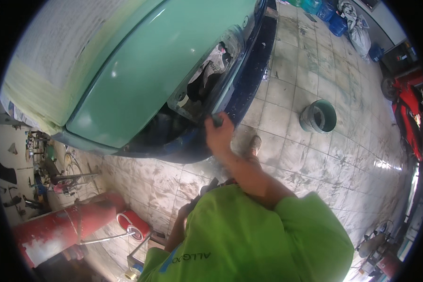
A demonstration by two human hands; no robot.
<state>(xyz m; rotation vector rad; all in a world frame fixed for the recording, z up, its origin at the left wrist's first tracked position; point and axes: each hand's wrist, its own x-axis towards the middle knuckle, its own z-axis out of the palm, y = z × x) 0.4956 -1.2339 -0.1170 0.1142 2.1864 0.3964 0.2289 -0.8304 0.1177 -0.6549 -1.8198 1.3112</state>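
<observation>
On the smeared pale floor tiles (286,96) of a workshop, a person in a bright green shirt (249,230) stands at a green car (145,75), the right hand's (219,132) fingers curled around a small dark block (217,121) at the edge of the dark blue bumper (257,66), beside an opening in the bodywork. The left hand (186,210) is low beside the shirt, too shadowed to tell whether spread or closed. A bucket (309,120) stands at right, near a red motorcycle (407,127); a red cylinder (66,228) shows at lower left
</observation>
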